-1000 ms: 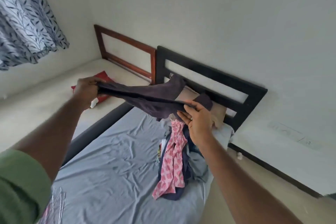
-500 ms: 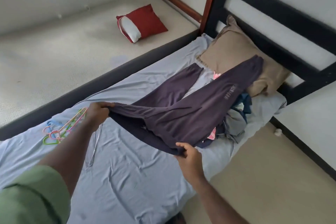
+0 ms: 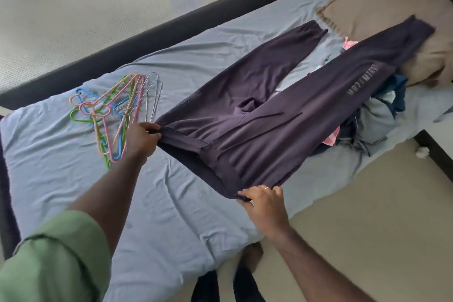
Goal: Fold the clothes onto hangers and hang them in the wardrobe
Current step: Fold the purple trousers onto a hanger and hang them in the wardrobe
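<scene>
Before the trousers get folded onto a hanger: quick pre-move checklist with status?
1. Left hand holds one waistband corner of the purple trousers: ok.
2. Right hand holds the other corner: ok.
3. Trousers fully flat on the sheet: not ok, the right leg lies over the clothes pile and the tan pillow.
4. Legs laid together: not ok, spread apart.
5. Hangers beside the left hand: ok.
6. Hangers untangled: cannot tell.

Both hands [image 3: 143, 138] [image 3: 266, 206] grip purple trousers [image 3: 282, 115] spread over the bed [image 3: 171, 203].
</scene>
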Available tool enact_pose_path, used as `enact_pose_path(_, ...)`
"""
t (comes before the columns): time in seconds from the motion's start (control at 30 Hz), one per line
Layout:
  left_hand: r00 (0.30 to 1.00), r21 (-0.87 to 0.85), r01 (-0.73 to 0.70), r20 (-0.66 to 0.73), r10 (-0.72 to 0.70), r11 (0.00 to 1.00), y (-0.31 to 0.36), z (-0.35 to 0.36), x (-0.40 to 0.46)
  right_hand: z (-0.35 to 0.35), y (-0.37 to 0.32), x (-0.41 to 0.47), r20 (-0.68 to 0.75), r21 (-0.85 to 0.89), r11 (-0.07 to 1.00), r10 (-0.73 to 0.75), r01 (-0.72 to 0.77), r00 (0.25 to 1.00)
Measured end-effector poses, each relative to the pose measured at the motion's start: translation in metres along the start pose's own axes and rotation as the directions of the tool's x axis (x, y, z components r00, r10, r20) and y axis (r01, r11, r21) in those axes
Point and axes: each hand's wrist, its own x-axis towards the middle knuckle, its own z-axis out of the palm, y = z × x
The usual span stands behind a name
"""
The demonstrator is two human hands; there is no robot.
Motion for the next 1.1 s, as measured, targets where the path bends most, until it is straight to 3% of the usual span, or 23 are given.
enact_pose_path(0.3, 1.000, 0.159, 0.016, 0.009, -0.018, 0.987, -0.119, -0.022, 0.047, 0.106, -0.055, -0.014, 0.357, 0.148, 0.989, -0.046, -0.008, 0.933)
enact_pose_path(0.47, 0.996, 0.240, 0.074, 0.026, -0.083, 0.968, -0.180, -0.031, 0.056, 0.146, -0.075, -0.011, 0.465, 0.124, 0.992, -0.068, 0.011, 0.882)
enact_pose_path(0.63, 0.991, 0.265, 0.052, 0.109, -0.083, 0.963, -0.203, -0.019, 0.033, 0.173, -0.082, -0.020, 0.681, -0.018, 0.996, -0.054, 0.091, 0.730)
enact_pose_path(0.73, 0.978, 0.308, 0.003, 0.197, -0.067, 0.951, -0.213, -0.003, 0.009, 0.178, -0.078, -0.022, 0.625, -0.017, 1.000, 0.018, -0.010, 0.781)
enact_pose_path(0.83, 0.853, 0.430, -0.036, 0.483, -0.197, 0.902, -0.236, 0.014, -0.007, 0.174, -0.074, -0.016, 0.648, -0.014, 1.000, 0.021, -0.016, 0.762)
enact_pose_path(0.9, 0.798, 0.464, -0.047, 0.549, -0.246, 0.885, -0.247, 0.020, -0.013, 0.168, -0.073, -0.005, 0.671, 0.005, 1.000, -0.010, 0.009, 0.741)
enact_pose_path(1.1, 0.880, 0.359, -0.092, 0.466, -0.092, 0.929, -0.222, 0.017, -0.007, 0.130, -0.070, 0.069, 0.453, -0.019, 0.999, 0.048, -0.044, 0.890)
